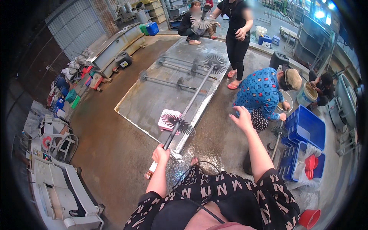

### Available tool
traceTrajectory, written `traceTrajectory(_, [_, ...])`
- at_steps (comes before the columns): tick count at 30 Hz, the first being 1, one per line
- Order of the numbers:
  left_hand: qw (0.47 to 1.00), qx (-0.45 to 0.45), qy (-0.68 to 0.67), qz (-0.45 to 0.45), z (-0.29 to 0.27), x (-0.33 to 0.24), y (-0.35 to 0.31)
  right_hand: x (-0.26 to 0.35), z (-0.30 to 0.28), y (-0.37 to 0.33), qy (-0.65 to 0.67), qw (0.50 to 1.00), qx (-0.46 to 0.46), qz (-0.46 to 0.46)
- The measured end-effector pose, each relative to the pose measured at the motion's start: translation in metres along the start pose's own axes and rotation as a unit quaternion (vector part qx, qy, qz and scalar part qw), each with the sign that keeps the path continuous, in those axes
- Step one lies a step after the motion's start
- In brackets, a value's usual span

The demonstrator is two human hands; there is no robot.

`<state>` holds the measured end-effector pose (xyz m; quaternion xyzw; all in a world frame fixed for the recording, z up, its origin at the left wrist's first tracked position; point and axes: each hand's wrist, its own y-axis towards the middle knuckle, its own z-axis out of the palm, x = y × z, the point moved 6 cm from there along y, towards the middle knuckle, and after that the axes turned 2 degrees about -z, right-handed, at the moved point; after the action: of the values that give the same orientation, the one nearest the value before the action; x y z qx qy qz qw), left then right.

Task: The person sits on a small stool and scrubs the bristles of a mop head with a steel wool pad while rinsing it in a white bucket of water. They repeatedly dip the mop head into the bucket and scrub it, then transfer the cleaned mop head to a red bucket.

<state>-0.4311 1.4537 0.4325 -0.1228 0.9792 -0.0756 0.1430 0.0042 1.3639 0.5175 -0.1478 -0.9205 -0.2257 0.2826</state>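
Note:
My left hand (161, 154) is closed around the near end of a long metal rod (195, 93). This rod has a finned disc (185, 127) close to my hand and another finned disc (214, 64) at its far end. Beneath the near disc is a pink perforated plastic stool or basket (167, 117); whether they touch cannot be made out. A white and brown piece (150, 171) shows just below my left hand, and I cannot tell whether it is held. My right hand (243, 118) is raised in the air, fingers spread, with nothing in it.
Several finned rods (165, 81) lie on a wet, low slab (134, 101). A person in black (238, 42) stands beyond it; a person in blue (257, 90) crouches at right near blue crates (306, 124). A red bucket (309, 219) is lower right, a grey machine (53, 191) lower left.

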Motion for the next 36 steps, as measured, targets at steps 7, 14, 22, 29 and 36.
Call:
traceTrajectory(7, [0.998,-0.011,0.03,0.06,-0.014,-0.119,0.163,-0.016,0.051,0.127,-0.031,0.999,-0.007,0.028])
traceTrajectory(14, [0.993,-0.012,0.05,0.102,-0.029,-0.214,0.263,-0.025,0.07,0.318,0.406,0.9,-0.05,0.151])
traceTrajectory(22, [0.99,-0.036,0.077,0.117,-0.001,-0.279,0.316,0.073,0.125,0.546,0.794,0.512,0.208,0.254])
traceTrajectory(29, [0.994,-0.026,0.069,0.082,0.013,-0.317,0.329,0.068,0.187,0.632,0.841,0.357,0.245,0.324])
traceTrajectory(36, [0.996,0.007,-0.005,0.088,0.042,-0.331,0.352,0.112,0.208,0.618,0.843,0.385,0.24,0.29])
